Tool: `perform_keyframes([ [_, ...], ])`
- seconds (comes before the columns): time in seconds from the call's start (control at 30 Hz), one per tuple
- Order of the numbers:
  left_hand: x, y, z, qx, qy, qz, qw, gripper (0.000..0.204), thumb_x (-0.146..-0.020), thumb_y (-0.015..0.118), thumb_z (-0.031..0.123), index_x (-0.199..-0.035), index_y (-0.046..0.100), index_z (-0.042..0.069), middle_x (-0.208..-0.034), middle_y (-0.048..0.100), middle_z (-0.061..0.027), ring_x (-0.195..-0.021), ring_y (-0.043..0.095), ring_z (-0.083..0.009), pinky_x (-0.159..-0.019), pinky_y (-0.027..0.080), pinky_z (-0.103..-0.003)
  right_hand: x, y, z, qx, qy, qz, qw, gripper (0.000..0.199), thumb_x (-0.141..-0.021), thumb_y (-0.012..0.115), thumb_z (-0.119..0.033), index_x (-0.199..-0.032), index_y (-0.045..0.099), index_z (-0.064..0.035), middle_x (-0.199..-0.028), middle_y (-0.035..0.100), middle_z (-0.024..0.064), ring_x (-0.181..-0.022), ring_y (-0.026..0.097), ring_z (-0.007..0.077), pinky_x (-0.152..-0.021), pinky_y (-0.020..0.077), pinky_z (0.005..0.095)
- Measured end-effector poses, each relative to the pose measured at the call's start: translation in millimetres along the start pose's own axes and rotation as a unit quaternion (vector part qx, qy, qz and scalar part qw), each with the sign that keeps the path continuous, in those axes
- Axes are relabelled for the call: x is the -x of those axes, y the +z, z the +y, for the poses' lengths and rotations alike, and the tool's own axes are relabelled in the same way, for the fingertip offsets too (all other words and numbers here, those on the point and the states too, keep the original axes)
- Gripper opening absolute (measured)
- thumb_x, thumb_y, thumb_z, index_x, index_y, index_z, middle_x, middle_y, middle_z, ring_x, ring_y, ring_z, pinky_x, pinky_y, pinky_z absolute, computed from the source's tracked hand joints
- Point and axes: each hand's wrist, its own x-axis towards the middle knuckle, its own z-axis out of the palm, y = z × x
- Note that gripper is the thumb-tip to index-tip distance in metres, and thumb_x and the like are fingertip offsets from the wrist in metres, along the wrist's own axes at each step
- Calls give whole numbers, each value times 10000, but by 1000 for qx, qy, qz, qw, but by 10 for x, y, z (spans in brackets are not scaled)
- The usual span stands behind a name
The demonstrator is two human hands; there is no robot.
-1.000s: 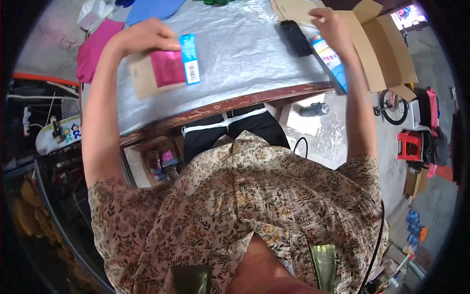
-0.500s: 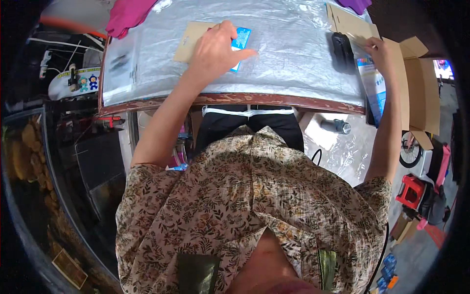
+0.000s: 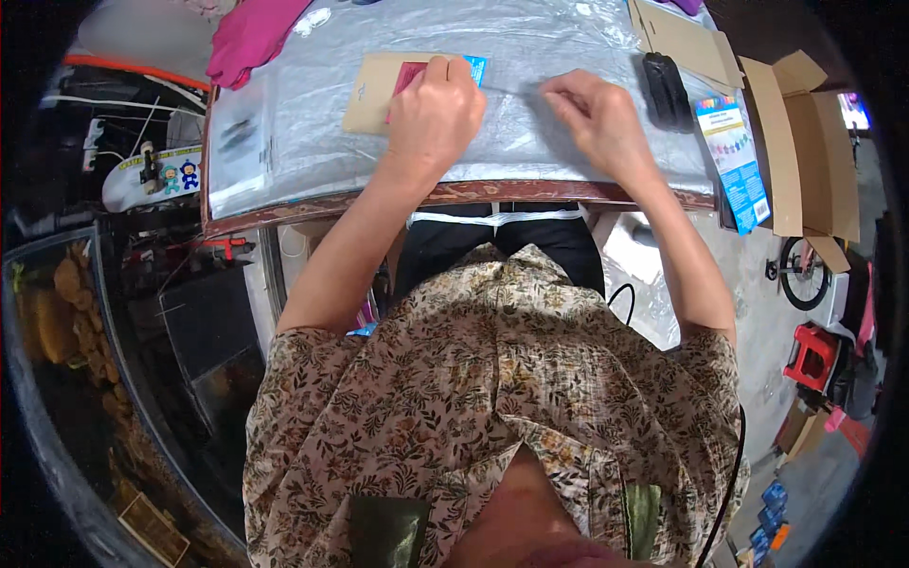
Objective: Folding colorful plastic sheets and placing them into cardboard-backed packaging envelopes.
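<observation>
My left hand (image 3: 437,112) is closed, its fingers curled down over a blue printed card (image 3: 475,68) and a dark red flat piece (image 3: 405,79). Whatever it grips is hidden beneath the fingers. Those pieces lie on or beside a flat brown cardboard sheet (image 3: 365,95) on the table. My right hand (image 3: 598,118) hovers over the silvery table cover (image 3: 530,156), thumb and fingers drawn together. Anything between them is too small to make out. To its right is a black elongated case (image 3: 668,92).
Along the right table edge lie a blue and white printed package (image 3: 734,161) and an open cardboard box (image 3: 819,156). Folded cardboard (image 3: 686,47) rests at the back right. A magenta cloth (image 3: 248,43) is at the far left. The wooden table edge (image 3: 331,208) faces me.
My right hand has left the blue and white package at the right edge and come in toward the middle. My left hand has moved slightly right, its fingers now curled over the card.
</observation>
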Motion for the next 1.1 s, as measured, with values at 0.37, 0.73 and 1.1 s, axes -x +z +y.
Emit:
perform_keyframes([
  [0.37,-23,-48,44,87,-14,-5,996,170,-840,671,155,-838,610,-5,-839,665,-163,-681,698,-340,-585,578,-453,-386,366,-18,35,10,-1,999,187,-920,682,-147,-1031,714,0,-940,727,152,-831,716,251,-761,549,352],
  [0.73,162,-209,-337,78,99,-70,989,532,-951,624,390,-1311,593,0,-1333,617,-168,-1262,571,-322,-1061,437,-480,-352,153,71,184,56,50,980,161,-887,667,-181,-906,700,-24,-917,699,196,-850,677,378,-740,539,441],
  [1.1,186,-176,-302,95,76,-142,982,579,-974,601,401,-1397,525,14,-1488,493,-142,-1387,451,-311,-1154,334,-474,-556,483,-48,320,-184,57,927,157,-890,609,-155,-943,689,-31,-909,700,175,-888,669,383,-787,544,469],
])
